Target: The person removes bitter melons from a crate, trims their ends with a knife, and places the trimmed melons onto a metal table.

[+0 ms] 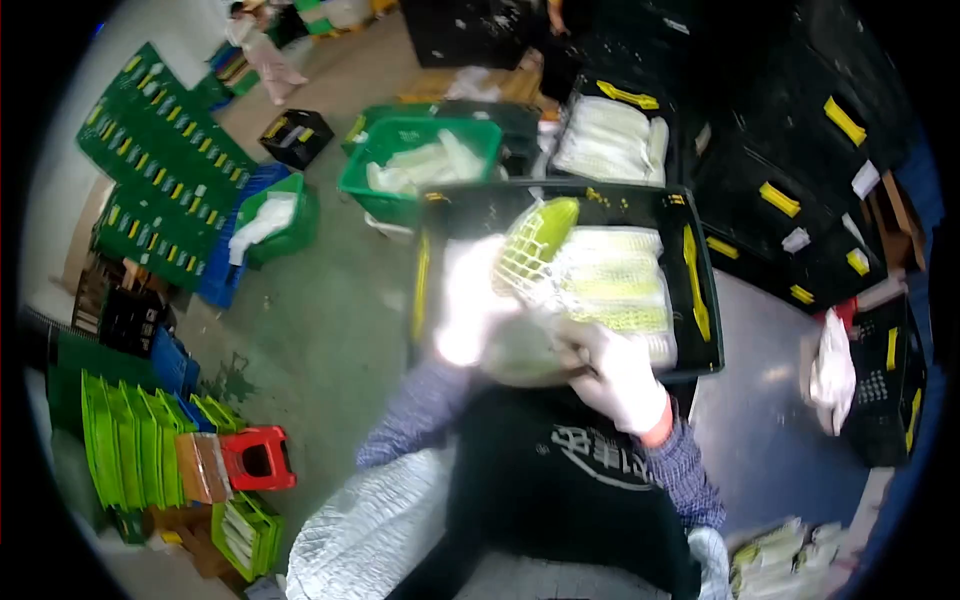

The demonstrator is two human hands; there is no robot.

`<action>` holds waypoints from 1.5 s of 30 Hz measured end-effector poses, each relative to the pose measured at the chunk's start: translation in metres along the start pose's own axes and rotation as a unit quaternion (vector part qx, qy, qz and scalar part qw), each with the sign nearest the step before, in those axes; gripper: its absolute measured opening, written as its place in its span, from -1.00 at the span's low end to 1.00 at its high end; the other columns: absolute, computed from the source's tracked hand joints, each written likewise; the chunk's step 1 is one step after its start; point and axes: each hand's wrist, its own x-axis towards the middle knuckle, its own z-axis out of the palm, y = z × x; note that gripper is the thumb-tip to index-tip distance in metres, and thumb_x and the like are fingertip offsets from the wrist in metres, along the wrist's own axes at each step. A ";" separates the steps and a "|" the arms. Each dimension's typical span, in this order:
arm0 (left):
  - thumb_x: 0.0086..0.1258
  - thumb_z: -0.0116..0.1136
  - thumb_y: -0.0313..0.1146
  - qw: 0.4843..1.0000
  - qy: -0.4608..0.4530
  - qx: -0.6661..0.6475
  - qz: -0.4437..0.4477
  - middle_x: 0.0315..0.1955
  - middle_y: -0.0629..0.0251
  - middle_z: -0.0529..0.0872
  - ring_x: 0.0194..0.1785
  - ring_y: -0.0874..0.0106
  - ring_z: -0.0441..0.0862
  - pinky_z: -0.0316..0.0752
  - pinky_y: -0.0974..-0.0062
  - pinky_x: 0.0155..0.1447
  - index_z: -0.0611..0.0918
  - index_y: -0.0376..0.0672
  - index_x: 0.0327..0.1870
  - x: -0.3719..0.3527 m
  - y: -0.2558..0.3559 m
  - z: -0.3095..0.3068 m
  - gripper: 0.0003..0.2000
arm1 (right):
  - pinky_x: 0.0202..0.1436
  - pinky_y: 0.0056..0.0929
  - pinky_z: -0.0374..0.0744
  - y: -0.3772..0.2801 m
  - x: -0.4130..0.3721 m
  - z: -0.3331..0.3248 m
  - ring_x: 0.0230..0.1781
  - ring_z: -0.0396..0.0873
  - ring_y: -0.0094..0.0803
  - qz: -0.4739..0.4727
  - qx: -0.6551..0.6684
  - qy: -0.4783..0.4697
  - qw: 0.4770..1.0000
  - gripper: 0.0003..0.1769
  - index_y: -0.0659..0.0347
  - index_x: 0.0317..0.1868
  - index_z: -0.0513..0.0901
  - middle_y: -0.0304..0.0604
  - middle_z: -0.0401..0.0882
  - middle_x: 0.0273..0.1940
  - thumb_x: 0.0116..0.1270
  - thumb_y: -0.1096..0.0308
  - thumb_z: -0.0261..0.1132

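Observation:
A green, elongated vegetable (552, 225), perhaps a cucumber or gourd, is tilted with its tip bare and its lower part inside a white foam net (528, 270). My left hand (470, 300), in a white glove and smeared by motion, wraps the netted vegetable from the left. Lower right, my gloved right hand (622, 372) has its fingers closed at the bottom end of the net. Both hands are over a black crate (705, 330) with yellow handles. Inside it, netted pale-green vegetables (615, 280) lie in a row.
Beyond the crate stands another black crate of white-netted pieces (610, 140). A green tub (350, 180) holds white nets. Black crates (800, 150) are stacked at right beside a metal table (770, 420). Lime crates (130, 440) and a red stool (262, 455) stand left. A person (262, 50) is far back.

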 end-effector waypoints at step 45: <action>-0.04 0.55 -0.33 0.980 -0.195 0.030 0.015 -0.17 0.19 0.79 -0.09 0.30 0.76 0.62 0.41 0.03 0.69 -0.22 0.07 -0.003 0.048 0.015 -0.45 | -0.34 -0.40 0.53 0.046 0.029 -0.054 -0.43 0.63 -0.36 0.017 -0.363 0.127 0.923 -0.49 0.10 0.15 0.66 -0.23 0.64 -0.39 0.11 0.44 0.38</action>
